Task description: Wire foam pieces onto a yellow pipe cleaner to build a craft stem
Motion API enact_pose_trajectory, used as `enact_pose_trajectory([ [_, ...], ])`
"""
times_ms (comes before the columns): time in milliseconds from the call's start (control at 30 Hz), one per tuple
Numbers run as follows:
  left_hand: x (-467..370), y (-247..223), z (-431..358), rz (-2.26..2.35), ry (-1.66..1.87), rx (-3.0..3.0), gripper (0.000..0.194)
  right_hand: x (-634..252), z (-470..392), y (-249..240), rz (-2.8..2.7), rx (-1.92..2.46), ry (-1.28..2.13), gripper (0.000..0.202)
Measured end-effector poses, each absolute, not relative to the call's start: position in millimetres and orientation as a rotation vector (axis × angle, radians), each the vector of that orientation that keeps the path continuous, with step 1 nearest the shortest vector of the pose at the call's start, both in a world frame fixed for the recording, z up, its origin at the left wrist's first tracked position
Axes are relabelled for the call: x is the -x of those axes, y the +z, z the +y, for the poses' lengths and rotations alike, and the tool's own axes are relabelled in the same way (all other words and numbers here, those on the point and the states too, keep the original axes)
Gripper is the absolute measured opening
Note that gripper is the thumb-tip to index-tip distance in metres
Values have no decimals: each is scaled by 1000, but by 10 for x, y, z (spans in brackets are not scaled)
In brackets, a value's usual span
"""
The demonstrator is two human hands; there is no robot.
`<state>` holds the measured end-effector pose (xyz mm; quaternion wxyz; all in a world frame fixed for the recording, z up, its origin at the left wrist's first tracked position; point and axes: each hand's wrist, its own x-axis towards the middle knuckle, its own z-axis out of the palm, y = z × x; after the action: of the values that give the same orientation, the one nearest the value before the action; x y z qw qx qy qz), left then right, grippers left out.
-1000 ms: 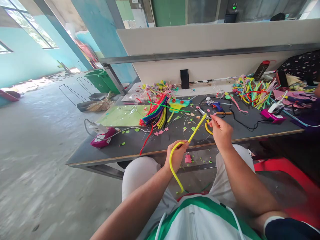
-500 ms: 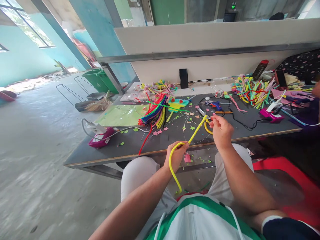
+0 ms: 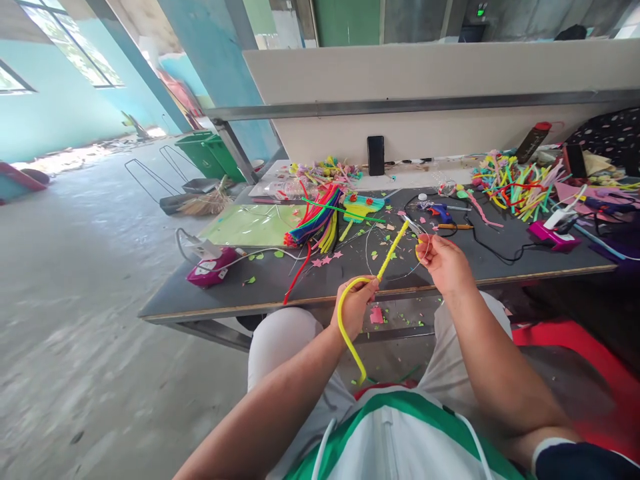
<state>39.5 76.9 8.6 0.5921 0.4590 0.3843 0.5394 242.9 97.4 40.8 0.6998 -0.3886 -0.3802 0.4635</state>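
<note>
A yellow pipe cleaner is pinched in my left hand above the table's front edge. Its lower part curves down toward my lap, and its upper stretch, which looks twisted or wrapped, slants up to the right. My right hand is closed at the fingertips, right of the upper tip and apart from it. A thin wire loops around the upper stretch and runs to those fingers. Behind them lie scissors with yellow handles, partly hidden by my right hand.
On the dark table lie a bundle of coloured pipe cleaners, a blue glue gun, paper scraps and finished-looking colourful pieces. A phone leans on the back panel. Purple power sockets sit at left and right.
My right hand has moved slightly right, away from the pipe cleaner's tip, and the wire loop has shifted. My left hand keeps its hold. The whole view has shifted a little.
</note>
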Motion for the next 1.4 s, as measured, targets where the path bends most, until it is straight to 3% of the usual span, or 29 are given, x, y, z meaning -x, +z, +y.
enact_pose_trajectory([
  [467, -421, 147, 730, 901, 1225, -1044, 20, -2445, 965, 444, -733, 609, 1339, 13],
  [633, -425, 141, 718, 861, 1220, -1026, 21, -2450, 964, 465, -722, 600, 1345, 11],
  [800, -403, 135, 756, 798, 1271, -943, 21, -2277, 925, 441, -688, 605, 1376, 27],
  [1133, -333, 152, 809, 747, 1324, -798, 25, -1657, 767, 229, -759, 587, 1362, 8],
  [1400, -341, 176, 778, 728, 1327, -794, 22, -1628, 776, 241, -765, 521, 1321, 11],
])
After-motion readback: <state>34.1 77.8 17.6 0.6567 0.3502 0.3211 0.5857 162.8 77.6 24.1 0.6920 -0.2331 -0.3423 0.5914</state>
